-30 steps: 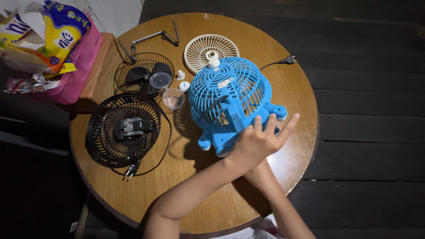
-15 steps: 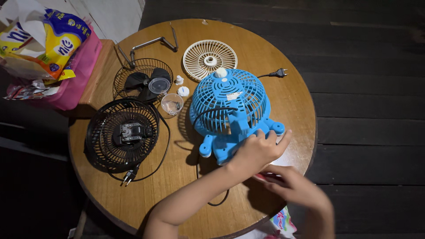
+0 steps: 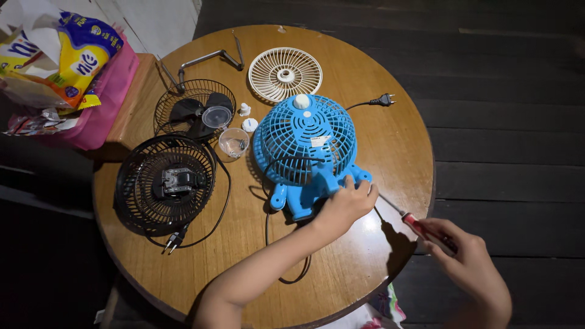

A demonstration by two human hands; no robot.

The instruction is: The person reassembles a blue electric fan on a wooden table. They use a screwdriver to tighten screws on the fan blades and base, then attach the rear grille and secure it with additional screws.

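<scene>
A small blue plastic fan (image 3: 304, 137) lies face down on a round wooden table (image 3: 341, 268). My left hand (image 3: 344, 204) grips its blue base at the near right side. My right hand (image 3: 469, 268) is off the table's right edge and holds a screwdriver (image 3: 407, 219) with a red handle. Its metal tip points up-left toward the fan base and stops a little short of my left hand. The fan's black cord loops over the table by my left forearm, and its plug (image 3: 382, 99) lies to the fan's right.
A black fan (image 3: 163, 183) with a bare motor lies at the left, its cord and plug beside it. Behind it are a black grille with a blade (image 3: 195, 109), a clear cup (image 3: 233, 143), white knobs (image 3: 250, 125), a white grille (image 3: 284, 73) and a metal stand (image 3: 207, 58). A pink basket (image 3: 91, 116) of bags stands far left.
My right hand came out from under my left arm, moved right past the table edge and now shows the screwdriver. My left hand closed on the fan base, and the fan tipped flatter.
</scene>
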